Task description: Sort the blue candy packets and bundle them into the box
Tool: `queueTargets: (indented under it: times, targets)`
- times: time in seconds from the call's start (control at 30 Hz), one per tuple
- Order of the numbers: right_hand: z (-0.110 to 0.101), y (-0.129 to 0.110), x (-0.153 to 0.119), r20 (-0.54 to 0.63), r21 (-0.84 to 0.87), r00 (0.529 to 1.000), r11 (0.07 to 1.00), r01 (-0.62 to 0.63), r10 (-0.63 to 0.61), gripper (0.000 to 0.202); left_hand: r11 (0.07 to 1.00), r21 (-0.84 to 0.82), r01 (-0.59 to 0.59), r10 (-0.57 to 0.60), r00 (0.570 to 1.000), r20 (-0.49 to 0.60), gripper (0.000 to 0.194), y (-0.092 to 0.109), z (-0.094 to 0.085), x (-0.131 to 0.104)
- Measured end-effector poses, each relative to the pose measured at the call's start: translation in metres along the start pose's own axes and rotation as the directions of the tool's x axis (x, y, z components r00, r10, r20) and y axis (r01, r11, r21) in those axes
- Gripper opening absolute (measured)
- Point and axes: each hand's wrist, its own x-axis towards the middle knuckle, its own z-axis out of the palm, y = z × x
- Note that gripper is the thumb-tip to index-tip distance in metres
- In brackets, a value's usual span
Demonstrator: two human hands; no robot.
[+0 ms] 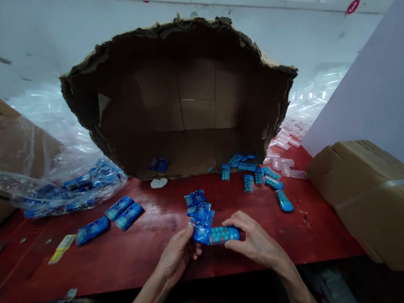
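Observation:
My right hand (253, 239) grips a small clear container of blue balls (220, 235) by its blue-capped end. Pinched in my left hand (176, 254) is a blue printed packet (201, 234), its right edge meeting the container's open-looking end; whether the container goes inside it I cannot tell. More blue packets (198, 210) lie overlapped just beyond my fingers. To the left rest a pair of blue packets (124, 212) and a single one (92, 230). Several filled containers (247, 182) are scattered at the box's right front edge.
A large torn-edged cardboard box (187, 154) lies with its opening facing me. On the left is a clear plastic bag (109, 187) of blue packets. Empty clear containers (281, 164) pile up behind, and a closed carton (376, 202) stands right. A yellow-white strip (62, 248) lies on the red table (128, 270).

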Motion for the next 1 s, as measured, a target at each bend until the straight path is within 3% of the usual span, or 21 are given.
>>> queueTargets:
  times: [0.33, 0.53, 0.7, 0.8, 0.87, 0.93, 1.0]
  targets:
    - [0.009, -0.004, -0.003, -0.097, -0.026, 0.994, 0.998, 0.048, -0.05, 0.031, 1.0, 0.009, 0.012, -0.012, 1.0, -0.009, 0.028, 0.001, 0.002, -0.001]
    - [0.045, 0.01, -0.001, -0.279, -0.026, 0.956, 0.996, 0.09, -0.094, 0.033, 0.996, 0.061, -0.06, 0.064, 0.996, -0.063, 0.027, 0.0, 0.005, 0.006]
    - [0.074, 0.028, 0.011, -0.425, 0.005, 0.9, 0.995, 0.103, -0.091, 0.033, 0.992, -0.125, -0.02, 0.021, 1.0, 0.009, 0.026, 0.003, 0.013, 0.013]
    - [0.075, 0.025, 0.02, -0.408, 0.083, 0.909, 0.988, 0.129, -0.084, 0.035, 0.988, -0.152, -0.01, 0.016, 0.999, 0.04, 0.021, 0.006, 0.016, 0.017]
    - [0.069, 0.019, 0.026, -0.356, 0.234, 0.933, 0.963, 0.134, -0.044, 0.033, 0.988, -0.154, 0.003, 0.003, 0.999, 0.042, 0.018, 0.009, 0.015, 0.019]
    - [0.062, 0.016, 0.031, -0.226, 0.478, 0.974, 0.873, 0.099, 0.013, 0.028, 0.985, -0.161, 0.055, -0.045, 0.997, 0.061, 0.017, 0.013, 0.013, 0.021]
    - [0.057, 0.016, 0.037, -0.08, 0.718, 0.996, 0.695, 0.024, 0.048, 0.03, 0.978, -0.174, 0.118, -0.1, 0.989, 0.109, 0.017, 0.018, 0.011, 0.021]
